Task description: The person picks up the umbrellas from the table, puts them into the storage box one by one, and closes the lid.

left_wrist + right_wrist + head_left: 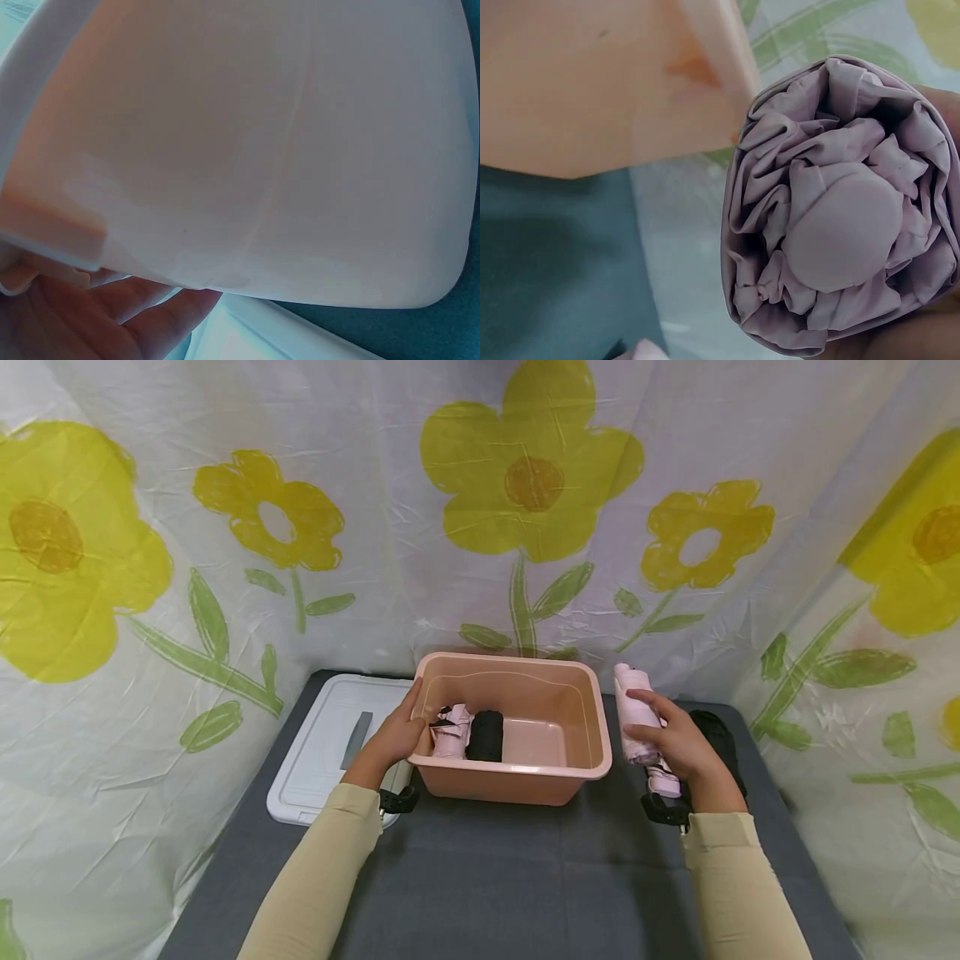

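Sleeves [318,872] are lying nearest; left hand [392,737] is gripping bin [502,787] at nine o'clock, likely for steadiness; right hand [681,742] is clasping umbrella [634,717].

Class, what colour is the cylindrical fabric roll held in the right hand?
The fabric roll is pale pink, shown best in the head view.

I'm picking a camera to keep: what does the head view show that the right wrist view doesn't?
Only the head view: white lid, left hand gripping the bin, black bundle inside it. Only the right wrist view: round disc in the folded end of the pink bundle. Both: that bundle, the right hand, bin, flowered curtain and table.
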`<state>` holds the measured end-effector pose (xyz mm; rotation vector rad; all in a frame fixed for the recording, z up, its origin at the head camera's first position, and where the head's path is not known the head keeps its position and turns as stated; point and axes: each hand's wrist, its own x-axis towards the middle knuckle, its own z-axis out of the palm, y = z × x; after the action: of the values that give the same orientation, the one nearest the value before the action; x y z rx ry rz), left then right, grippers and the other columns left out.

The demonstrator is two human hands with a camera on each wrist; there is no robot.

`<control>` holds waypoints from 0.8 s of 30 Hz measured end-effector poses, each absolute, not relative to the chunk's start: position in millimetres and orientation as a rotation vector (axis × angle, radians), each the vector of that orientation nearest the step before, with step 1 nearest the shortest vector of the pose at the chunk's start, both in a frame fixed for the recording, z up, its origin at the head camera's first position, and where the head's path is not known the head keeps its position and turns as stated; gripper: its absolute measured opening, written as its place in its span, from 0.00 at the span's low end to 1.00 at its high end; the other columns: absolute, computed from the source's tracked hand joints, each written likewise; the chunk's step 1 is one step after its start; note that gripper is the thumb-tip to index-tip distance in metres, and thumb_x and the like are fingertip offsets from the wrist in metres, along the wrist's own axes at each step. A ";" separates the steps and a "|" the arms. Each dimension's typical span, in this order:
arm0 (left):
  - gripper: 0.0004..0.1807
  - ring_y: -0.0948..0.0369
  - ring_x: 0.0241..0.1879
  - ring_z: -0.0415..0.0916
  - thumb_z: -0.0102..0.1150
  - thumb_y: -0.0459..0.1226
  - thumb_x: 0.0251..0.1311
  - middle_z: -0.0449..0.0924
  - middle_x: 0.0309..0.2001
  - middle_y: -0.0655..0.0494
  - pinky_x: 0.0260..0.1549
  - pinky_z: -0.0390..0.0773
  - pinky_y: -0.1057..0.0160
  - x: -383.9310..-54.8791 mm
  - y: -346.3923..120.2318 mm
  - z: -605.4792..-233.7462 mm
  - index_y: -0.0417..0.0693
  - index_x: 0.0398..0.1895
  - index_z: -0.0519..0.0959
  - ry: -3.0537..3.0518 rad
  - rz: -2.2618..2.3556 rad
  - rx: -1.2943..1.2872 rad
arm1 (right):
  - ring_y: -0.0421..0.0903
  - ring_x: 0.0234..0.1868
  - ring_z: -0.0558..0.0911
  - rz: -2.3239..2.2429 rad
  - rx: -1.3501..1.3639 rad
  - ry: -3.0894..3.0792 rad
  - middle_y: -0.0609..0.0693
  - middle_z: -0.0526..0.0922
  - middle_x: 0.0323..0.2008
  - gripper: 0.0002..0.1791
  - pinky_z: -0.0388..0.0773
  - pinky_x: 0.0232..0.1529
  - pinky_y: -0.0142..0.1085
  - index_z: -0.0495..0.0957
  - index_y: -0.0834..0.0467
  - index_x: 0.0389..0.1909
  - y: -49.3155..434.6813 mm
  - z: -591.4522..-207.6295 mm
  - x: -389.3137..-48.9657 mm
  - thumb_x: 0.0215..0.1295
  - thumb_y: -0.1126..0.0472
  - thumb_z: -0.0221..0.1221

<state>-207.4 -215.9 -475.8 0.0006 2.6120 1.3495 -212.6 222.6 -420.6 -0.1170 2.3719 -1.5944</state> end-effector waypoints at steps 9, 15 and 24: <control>0.37 0.42 0.74 0.50 0.35 0.40 0.70 0.45 0.77 0.42 0.68 0.57 0.41 -206.7 -215.7 -475.8 0.64 0.78 0.35 2.619 1.354 -0.010 | 0.59 0.56 0.70 -1.630 -0.199 2.356 0.66 0.57 0.70 0.40 0.79 0.42 0.36 0.55 0.51 0.75 213.6 -404.4 -210.2 0.64 0.61 0.62; 0.37 0.42 0.74 0.49 0.35 0.40 0.70 0.45 0.77 0.42 0.69 0.56 0.41 -207.9 -216.1 -476.9 0.63 0.78 0.35 2.630 1.351 0.002 | 0.54 0.52 0.73 -1.644 -0.281 2.345 0.66 0.59 0.68 0.38 0.80 0.41 0.38 0.57 0.51 0.73 207.5 -398.1 -210.4 0.64 0.61 0.62; 0.38 0.42 0.74 0.49 0.35 0.39 0.69 0.46 0.77 0.42 0.69 0.56 0.41 -207.1 -216.5 -476.5 0.63 0.79 0.35 2.624 1.349 0.001 | 0.49 0.51 0.74 -1.646 -0.406 2.299 0.66 0.61 0.66 0.35 0.80 0.42 0.38 0.61 0.56 0.70 196.4 -389.8 -212.6 0.63 0.65 0.62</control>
<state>-207.1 -216.5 -476.5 0.0014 2.6245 1.3494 -212.6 196.4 -389.8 -0.4055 2.2995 -1.6461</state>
